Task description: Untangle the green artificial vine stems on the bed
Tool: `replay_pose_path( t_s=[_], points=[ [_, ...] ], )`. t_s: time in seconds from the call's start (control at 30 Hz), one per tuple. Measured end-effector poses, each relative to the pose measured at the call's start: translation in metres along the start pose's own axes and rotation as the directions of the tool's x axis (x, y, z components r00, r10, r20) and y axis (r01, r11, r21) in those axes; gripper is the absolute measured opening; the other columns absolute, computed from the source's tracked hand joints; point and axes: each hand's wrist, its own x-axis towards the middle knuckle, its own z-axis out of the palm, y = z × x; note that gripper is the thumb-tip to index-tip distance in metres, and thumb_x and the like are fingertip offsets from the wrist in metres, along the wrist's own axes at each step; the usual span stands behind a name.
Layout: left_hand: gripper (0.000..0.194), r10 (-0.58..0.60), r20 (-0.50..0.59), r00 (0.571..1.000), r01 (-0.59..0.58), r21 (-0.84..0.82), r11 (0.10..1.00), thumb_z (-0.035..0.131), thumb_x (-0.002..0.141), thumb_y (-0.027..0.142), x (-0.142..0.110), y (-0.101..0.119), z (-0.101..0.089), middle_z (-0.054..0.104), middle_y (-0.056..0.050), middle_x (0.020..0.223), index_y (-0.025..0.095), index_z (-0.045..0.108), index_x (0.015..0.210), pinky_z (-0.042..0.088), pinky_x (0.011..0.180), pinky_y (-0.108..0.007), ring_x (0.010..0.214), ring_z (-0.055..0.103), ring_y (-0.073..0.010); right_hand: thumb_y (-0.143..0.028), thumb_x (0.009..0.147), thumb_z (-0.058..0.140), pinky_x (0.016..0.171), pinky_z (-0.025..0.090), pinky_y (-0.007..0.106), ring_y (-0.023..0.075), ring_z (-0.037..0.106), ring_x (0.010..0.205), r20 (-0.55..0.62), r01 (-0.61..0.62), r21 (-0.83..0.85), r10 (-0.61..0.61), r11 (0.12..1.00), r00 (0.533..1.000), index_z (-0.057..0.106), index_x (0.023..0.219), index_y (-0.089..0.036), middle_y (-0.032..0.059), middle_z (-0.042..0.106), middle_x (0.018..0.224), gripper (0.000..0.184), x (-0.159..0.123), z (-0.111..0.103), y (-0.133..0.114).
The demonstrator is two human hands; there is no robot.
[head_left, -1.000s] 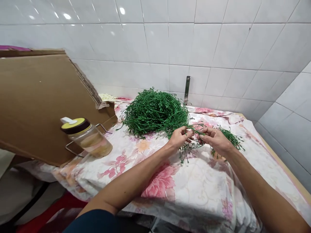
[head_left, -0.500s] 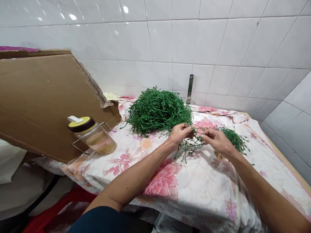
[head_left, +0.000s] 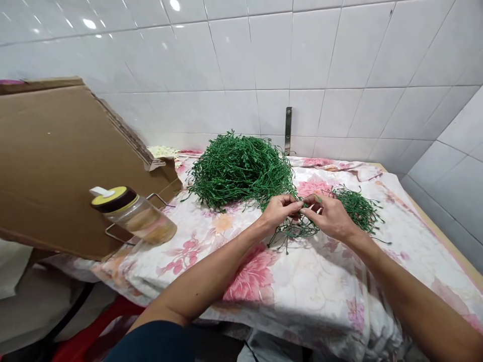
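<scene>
My left hand (head_left: 279, 212) and my right hand (head_left: 327, 215) meet over the table, fingertips almost touching. Both are closed in a pinch on thin green artificial stems (head_left: 298, 229) with small bud-like tips, some of which hang below the fingers. Just behind my left hand rises a large tangled heap of the same green stems (head_left: 241, 171). A smaller bunch of green stems (head_left: 360, 208) lies on the cloth to the right of my right hand. The exact grip points are partly hidden by the fingers.
A floral tablecloth (head_left: 302, 281) covers the table. At the left, a clear bottle with a yellow-topped lid (head_left: 139, 216) leans beside a large cardboard box (head_left: 56, 171). White tiled walls (head_left: 234, 55) stand behind and at right, with a metal strip (head_left: 288, 129) against the back one.
My hands have come closer together, and the right hand has moved left toward the left fingertips. The view has shifted slightly.
</scene>
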Motion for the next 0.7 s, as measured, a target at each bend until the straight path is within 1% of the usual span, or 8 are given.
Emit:
replay_pose_path(
  t_s=[0.07,0.13,0.23,0.33,0.43,0.5,0.6,0.7],
  points=[
    [0.049,-0.012,0.015,1.0,0.013,-0.056,0.998,0.087,0.065,0.052,0.0,-0.001,0.0,0.063,-0.002,0.067,0.012,0.06,0.072,0.052,0.063,-0.028,0.061,0.062,-0.0129,-0.038,0.087,0.07,0.061,0.046,0.029,0.0144,0.058,0.062,0.037,-0.045,0.056,0.043,0.997,0.998,0.068,0.089,-0.02,0.0012,0.069,0.075,0.019,0.001,-0.001,0.002],
    [0.047,-0.012,0.026,1.0,0.014,-0.107,0.994,0.088,0.065,0.049,0.0,-0.001,0.0,0.063,-0.002,0.069,0.012,0.062,0.076,0.052,0.064,-0.029,0.062,0.063,-0.0135,-0.041,0.085,0.07,0.057,0.045,0.028,0.0138,0.054,0.06,0.054,-0.121,0.184,0.113,0.975,0.992,0.065,0.082,-0.02,-0.0004,0.063,0.07,0.022,0.002,-0.001,0.002],
    [0.045,-0.019,0.029,0.999,0.023,-0.139,0.99,0.088,0.066,0.048,0.0,-0.001,-0.001,0.066,-0.003,0.073,0.011,0.065,0.078,0.052,0.063,-0.029,0.063,0.065,-0.014,-0.047,0.08,0.073,0.047,0.04,0.026,0.0123,0.046,0.054,0.112,-0.263,0.425,0.239,0.866,0.965,0.058,0.074,-0.021,-0.0035,0.051,0.063,0.031,0.003,0.001,-0.001],
    [0.042,0.002,0.02,1.0,0.0,-0.079,0.997,0.087,0.067,0.046,0.0,0.0,-0.002,0.068,-0.005,0.075,0.011,0.067,0.077,0.053,0.064,-0.03,0.063,0.065,-0.0141,-0.045,0.071,0.075,0.043,0.035,0.025,0.0109,0.041,0.051,0.144,-0.363,0.561,0.345,0.744,0.928,0.056,0.07,-0.021,-0.0054,0.046,0.059,0.031,0.004,0.006,-0.004],
    [0.039,0.037,0.001,0.999,-0.037,0.024,0.999,0.086,0.067,0.043,0.0,0.001,-0.003,0.068,-0.005,0.068,0.009,0.071,0.077,0.052,0.064,-0.03,0.06,0.064,-0.014,-0.039,0.065,0.074,0.046,0.033,0.024,0.0105,0.041,0.054,0.111,-0.409,0.6,0.435,0.688,0.894,0.057,0.068,-0.02,-0.0045,0.049,0.061,0.026,0.005,0.009,-0.004],
    [0.038,0.045,-0.015,0.999,-0.044,0.051,0.998,0.084,0.068,0.043,0.0,0.001,-0.003,0.067,-0.005,0.064,0.009,0.071,0.075,0.051,0.062,-0.029,0.058,0.063,-0.014,-0.038,0.065,0.073,0.048,0.034,0.024,0.0107,0.043,0.056,0.079,-0.408,0.595,0.454,0.693,0.887,0.056,0.067,-0.02,-0.0038,0.05,0.063,0.025,0.006,0.01,-0.004],
    [0.037,0.071,-0.033,0.997,-0.069,0.048,0.996,0.082,0.071,0.045,0.0,0.001,-0.001,0.066,-0.004,0.063,0.01,0.069,0.073,0.05,0.06,-0.028,0.056,0.061,-0.0131,-0.036,0.067,0.071,0.047,0.036,0.025,0.0108,0.043,0.054,0.065,-0.381,0.548,0.416,0.744,0.907,0.056,0.069,-0.02,-0.0046,0.049,0.061,0.021,0.005,0.011,-0.003],
    [0.035,0.11,-0.04,0.993,-0.108,0.042,0.993,0.08,0.073,0.044,-0.002,0.003,0.001,0.064,-0.002,0.061,0.012,0.065,0.071,0.049,0.058,-0.027,0.054,0.06,-0.0121,-0.033,0.072,0.07,0.046,0.039,0.026,0.0111,0.045,0.049,0.165,-0.355,0.43,0.314,0.83,0.935,0.058,0.073,-0.02,-0.0054,0.05,0.058,0.018,0.002,0.009,-0.001]
  ],
)
